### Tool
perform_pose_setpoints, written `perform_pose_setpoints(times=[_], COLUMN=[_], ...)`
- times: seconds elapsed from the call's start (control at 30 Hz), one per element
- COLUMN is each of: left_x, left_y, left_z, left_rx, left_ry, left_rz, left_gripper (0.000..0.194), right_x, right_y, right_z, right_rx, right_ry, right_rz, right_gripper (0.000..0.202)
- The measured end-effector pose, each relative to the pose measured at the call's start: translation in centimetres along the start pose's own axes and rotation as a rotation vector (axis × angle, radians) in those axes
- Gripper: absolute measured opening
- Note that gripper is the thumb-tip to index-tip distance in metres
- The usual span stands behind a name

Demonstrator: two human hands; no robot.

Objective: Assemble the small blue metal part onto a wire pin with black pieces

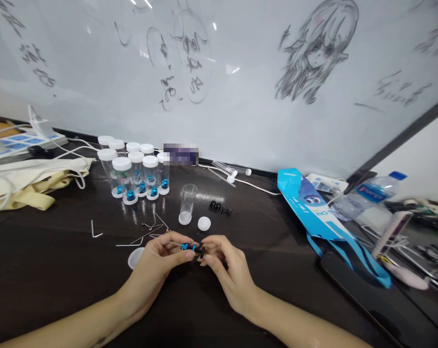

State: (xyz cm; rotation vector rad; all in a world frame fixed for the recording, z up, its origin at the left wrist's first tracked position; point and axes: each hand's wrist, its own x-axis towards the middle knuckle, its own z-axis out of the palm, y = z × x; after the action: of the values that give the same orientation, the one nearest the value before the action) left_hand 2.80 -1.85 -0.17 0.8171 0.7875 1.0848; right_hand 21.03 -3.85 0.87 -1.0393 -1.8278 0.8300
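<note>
Above the middle of the tabletop, my left hand [163, 258] pinches a small blue metal part [185, 246] with a thin wire running back from it over the fingers. A black part with a round end [201, 252] extends from the blue one toward the right. My right hand [226, 263] has its thumb and fingertips closed around that black end. Just beyond the hands stand an uncapped clear tube [188, 203] on a white base and a loose white cap [204, 224]. Several small black parts [220, 208] lie to their right.
Several capped clear tubes [130, 181] with blue parts inside stand at the back left. Hex keys [130, 244], thin wires [154, 224] and a white lid [135, 258] lie left of the hands. A blue bag [313, 208], water bottle [371, 193] and dark phone-like slab [364, 295] are on the right.
</note>
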Motion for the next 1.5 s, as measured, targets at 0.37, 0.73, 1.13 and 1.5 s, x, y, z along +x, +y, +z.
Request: perform_pose_setpoints(times=[0.37, 0.73, 1.13, 1.5], left_x=[0.09, 0.14, 0.21, 0.04], left_y=[-0.13, -0.42, -0.49, -0.19], left_z=[-0.13, -0.42, -0.47, -0.27], left_rx=[-0.014, 0.0, 0.017, 0.001], left_ry=[-0.018, -0.027, -0.047, -0.028], left_rz=[-0.006, 0.008, 0.025, 0.002], left_gripper=[0.016, 0.016, 0.014, 0.014], right_x=[-0.02, -0.21, -0.12, -0.13], right_y=[-0.11, 0.13, 0.21, 0.22], right_z=[-0.22, -0.1, -0.15, -0.07], right_rx=[-0.016, 0.003, -0.003, -0.003], right_ry=[-0.004, 0.023, 0.02, 0.02], right_rz=[-0.039, -0.054, -0.097, -0.083], right_gripper=[0.024, 0.02, 0.022, 0.022])
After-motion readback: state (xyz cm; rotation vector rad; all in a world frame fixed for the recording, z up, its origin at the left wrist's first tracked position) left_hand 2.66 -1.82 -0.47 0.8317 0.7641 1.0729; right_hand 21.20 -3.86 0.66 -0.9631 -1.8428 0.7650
